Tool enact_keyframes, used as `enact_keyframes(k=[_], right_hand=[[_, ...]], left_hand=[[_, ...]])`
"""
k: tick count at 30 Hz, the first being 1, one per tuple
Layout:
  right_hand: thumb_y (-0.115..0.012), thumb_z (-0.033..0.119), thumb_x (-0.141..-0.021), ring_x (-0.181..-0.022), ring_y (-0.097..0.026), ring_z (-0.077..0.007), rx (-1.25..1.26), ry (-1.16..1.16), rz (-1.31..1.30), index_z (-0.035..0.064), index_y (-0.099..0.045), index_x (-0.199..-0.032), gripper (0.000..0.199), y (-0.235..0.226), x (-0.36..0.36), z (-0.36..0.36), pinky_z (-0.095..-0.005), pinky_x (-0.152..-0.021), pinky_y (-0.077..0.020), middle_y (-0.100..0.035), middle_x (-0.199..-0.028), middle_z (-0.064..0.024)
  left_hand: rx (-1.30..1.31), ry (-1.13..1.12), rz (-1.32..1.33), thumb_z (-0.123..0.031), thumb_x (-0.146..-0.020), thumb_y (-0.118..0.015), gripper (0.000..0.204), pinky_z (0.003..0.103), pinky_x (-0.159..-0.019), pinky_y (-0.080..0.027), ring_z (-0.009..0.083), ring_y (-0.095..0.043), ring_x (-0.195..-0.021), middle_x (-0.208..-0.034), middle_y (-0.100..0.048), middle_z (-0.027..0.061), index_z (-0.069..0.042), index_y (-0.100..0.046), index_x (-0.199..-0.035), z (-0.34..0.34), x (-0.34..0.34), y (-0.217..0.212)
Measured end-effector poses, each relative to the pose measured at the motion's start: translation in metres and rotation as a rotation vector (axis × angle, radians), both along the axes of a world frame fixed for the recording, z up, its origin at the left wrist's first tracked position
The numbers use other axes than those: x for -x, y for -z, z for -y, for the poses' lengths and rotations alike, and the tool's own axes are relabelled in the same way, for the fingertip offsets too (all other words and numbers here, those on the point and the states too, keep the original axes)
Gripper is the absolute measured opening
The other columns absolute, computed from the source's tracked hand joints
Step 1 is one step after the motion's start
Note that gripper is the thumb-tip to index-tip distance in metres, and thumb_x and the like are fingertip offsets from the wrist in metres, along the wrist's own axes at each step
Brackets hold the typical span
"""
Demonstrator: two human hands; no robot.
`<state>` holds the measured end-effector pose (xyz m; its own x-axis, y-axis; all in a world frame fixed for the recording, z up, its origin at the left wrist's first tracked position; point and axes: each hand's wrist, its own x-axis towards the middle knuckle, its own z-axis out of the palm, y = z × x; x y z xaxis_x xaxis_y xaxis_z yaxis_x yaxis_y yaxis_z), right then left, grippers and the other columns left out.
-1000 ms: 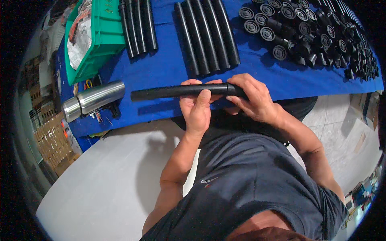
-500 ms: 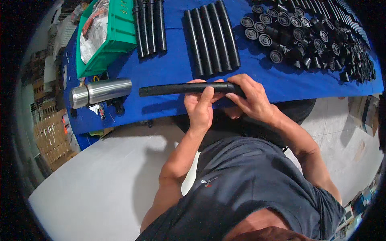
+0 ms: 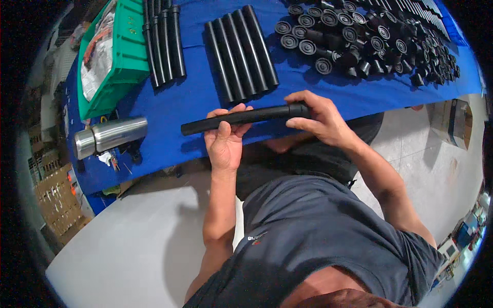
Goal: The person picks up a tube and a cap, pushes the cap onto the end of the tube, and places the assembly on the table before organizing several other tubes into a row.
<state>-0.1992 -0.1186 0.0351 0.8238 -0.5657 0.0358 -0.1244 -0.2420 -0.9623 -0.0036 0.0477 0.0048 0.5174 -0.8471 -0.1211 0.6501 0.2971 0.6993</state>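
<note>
A long black tube (image 3: 257,116) lies nearly level above the near edge of the blue-covered table, its left end slightly lower. My left hand (image 3: 226,149), palm up, holds the tube left of its middle, with the thumb across the front and the fingers behind. At the tube's right end, where a wider black collar or cap shows, my right hand (image 3: 326,120) curls loosely round it. The right index finger is above the tube and the thumb below. The very tip of that end is hidden by the right hand.
Matching black tubes (image 3: 241,56) lie side by side beyond my hands, with collared tubes (image 3: 164,46) to their left. A green crate (image 3: 128,56) and a steel bottle (image 3: 120,134) stand at the left. Many round black caps (image 3: 349,35) are heaped at the far right on the blue cloth (image 3: 195,108).
My left hand has slid left along the tube, away from my right hand. The right thumb and index finger have loosened and spread. The whole view has shifted slightly.
</note>
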Motion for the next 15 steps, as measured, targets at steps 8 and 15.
enact_keyframes(k=[8, 15], right_hand=[[-0.074, 0.016, -0.083, -0.08, -0.063, -0.0223, -0.051, -0.017, 0.046, 0.0008, -0.064, -0.106, 0.029, 0.0017, -0.0004, -0.0002, -0.0341, -0.07, -0.0489, -0.064, -0.088, -0.0114], [-0.073, 0.017, -0.085, -0.083, -0.064, -0.0291, 0.201, 0.011, 0.096, 0.0013, -0.062, -0.106, 0.028, 0.0043, -0.0061, -0.001, -0.0365, -0.073, -0.0501, -0.062, -0.092, -0.0139]], left_hand=[[0.009, -0.019, -0.072, -0.016, -0.094, -0.064, 0.027, 0.049, -0.095, -0.056, 0.0418, -0.06, -0.116, -0.12, -0.062, 0.0265, -0.005, -0.054, -0.117, 0.0028, 0.0045, 0.0002], [0.008, -0.029, 0.011, -0.017, -0.094, -0.064, 0.03, 0.047, -0.095, -0.056, 0.042, -0.058, -0.118, -0.123, -0.062, 0.0246, -0.006, -0.055, -0.12, 0.0005, 0.0054, 0.0007]])
